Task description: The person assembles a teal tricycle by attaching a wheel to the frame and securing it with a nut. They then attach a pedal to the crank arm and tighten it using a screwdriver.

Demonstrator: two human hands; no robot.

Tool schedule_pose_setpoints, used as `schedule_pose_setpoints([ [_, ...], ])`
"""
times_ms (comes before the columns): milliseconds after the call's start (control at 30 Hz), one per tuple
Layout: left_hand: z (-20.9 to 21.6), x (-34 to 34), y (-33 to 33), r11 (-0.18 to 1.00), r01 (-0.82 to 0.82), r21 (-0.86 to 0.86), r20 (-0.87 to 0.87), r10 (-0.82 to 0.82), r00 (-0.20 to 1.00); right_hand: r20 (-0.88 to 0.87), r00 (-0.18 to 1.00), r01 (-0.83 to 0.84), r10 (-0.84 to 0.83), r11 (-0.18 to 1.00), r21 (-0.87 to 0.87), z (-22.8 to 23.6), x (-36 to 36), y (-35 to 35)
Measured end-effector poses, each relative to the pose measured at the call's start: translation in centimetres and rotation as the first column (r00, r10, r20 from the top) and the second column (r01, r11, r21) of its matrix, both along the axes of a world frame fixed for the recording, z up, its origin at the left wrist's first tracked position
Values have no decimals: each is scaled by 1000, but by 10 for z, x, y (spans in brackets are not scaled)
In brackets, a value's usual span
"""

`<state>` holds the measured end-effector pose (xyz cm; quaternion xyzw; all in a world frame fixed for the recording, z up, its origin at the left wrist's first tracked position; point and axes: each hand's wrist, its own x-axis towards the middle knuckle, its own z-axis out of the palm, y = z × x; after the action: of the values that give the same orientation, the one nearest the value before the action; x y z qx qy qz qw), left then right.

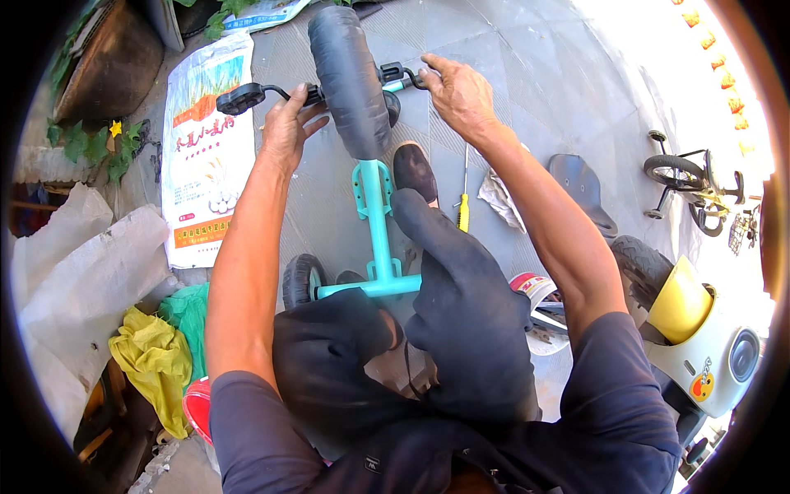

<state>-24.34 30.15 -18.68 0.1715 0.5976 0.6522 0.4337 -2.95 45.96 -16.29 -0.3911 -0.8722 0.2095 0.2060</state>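
A teal tricycle frame (378,218) stands between my legs, with a thick black front wheel (350,82) at its far end. My left hand (285,128) is closed around the inner end of the left pedal crank (277,89), right beside the wheel; a black pedal (239,100) sticks out to its left. On the wheel's other side, my right hand (459,95) grips the outer end of the curved right crank (414,77), its index finger stretched forward. Its fingers partly hide the crank's end. A black rear wheel (304,281) sits at the near left of the frame.
A yellow-handled screwdriver (463,212), a crumpled cloth (500,200) and a dark seat (583,191) lie to the right. A printed sack (210,148) lies left, with yellow cloth (151,366) nearer. A small bicycle (695,181) and a white scooter body (699,362) are at far right.
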Motion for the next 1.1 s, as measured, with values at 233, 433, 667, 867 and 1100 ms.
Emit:
schedule_pose_setpoints([
  [233, 11, -1, -10, 996, 21, -84, -109, -30, 994, 118, 982, -164, 147, 974, 155, -1, 15, 12],
  [433, 1, 4, 1, 994, 38, -100, -179, -56, 982, 40, 931, -364, 362, 924, 115, -6, -19, 9],
  [667, 2, -7, -9, 975, 122, -186, -258, -169, 951, 178, 840, -524, 512, 851, 24, -9, -36, 25],
  [867, -5, -21, -39, 988, 93, -126, -295, -127, 947, 171, 819, -562, 548, 826, 40, 4, -53, 24],
  [1100, -8, -12, -10, 993, 116, -11, -247, -115, 962, 344, 785, -519, 516, 850, -91, -12, -64, 44],
])
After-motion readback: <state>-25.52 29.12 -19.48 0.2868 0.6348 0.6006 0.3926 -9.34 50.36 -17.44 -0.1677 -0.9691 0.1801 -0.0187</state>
